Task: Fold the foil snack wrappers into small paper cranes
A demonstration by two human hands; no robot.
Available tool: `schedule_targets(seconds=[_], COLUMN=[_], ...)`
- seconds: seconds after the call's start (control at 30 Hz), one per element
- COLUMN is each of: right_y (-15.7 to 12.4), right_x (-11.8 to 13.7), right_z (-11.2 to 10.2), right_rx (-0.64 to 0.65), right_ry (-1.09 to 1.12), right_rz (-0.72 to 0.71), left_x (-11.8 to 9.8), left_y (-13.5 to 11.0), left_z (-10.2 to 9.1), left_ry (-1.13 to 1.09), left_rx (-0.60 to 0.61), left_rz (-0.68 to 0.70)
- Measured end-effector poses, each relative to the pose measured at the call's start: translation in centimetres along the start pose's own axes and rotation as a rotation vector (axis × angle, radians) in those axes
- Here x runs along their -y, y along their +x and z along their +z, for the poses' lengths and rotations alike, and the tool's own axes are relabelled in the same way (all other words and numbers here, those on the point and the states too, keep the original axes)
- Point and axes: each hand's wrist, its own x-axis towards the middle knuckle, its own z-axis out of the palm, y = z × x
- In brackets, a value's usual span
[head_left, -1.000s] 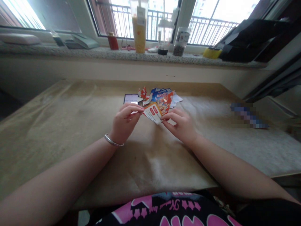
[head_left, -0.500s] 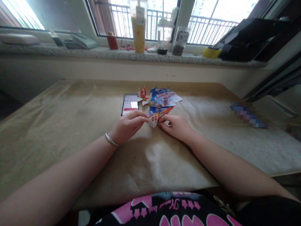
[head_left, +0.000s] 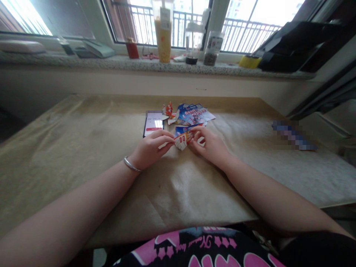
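Observation:
Between my hands is a partly folded printed paper point(head_left: 181, 140), white with red marks on its near face and blue printing at its far side. My left hand point(head_left: 152, 146) pinches its left corner. At its right edge, the thumb and fingers of my right hand point(head_left: 207, 142) close on the paper. Just beyond lies a stack of blue printed leaflets point(head_left: 194, 114). Folded orange and white paper pieces point(head_left: 169, 110) sit left of the stack. A phone point(head_left: 154, 124) with a lit screen lies beside my left hand, partly behind it.
A beige cover spreads over the table point(head_left: 69, 155). On the right lies a blurred blue item point(head_left: 293, 136). Along the windowsill point(head_left: 105, 63) stand a tall yellow-filled container point(head_left: 163, 40), a red jar point(head_left: 132, 49), clear containers and a yellow roll point(head_left: 249, 62).
My right fingers have moved slightly up along the paper's right edge, and its orange and blue far part is now more covered. My left hand stays nearly still.

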Motion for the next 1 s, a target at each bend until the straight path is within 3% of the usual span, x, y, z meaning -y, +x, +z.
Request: schedule_targets(seconds=[0.23,0.37,0.57,0.8,1.0], right_y=[0.4,0.4,0.4,0.6,0.7], right_x=[-0.5,-0.7,-1.0,-1.6,-1.8], right_z=[-0.1,-0.1,-0.3,-0.8,-1.1], right_rx=[-0.042,-0.057,0.033,0.23,0.27], right_ry=[-0.08,-0.055,0.057,-0.004,-0.132], right_rz=[-0.058,0.009,0.104,-0.091,-0.129], left_x=[0.1,0.0,0.3,0.3,-1.6], left_y=[0.1,0.0,-0.1,-0.3,-0.2], left_z=[-0.1,0.0,0.2,-0.2,-0.5], left_ry=[-0.009,0.057,0.102,0.319,0.528], left_rx=[0.005,-0.013,-0.053,0.118,0.181], left_rz=[-0.001,-0.053,-0.062,-0.094,-0.132])
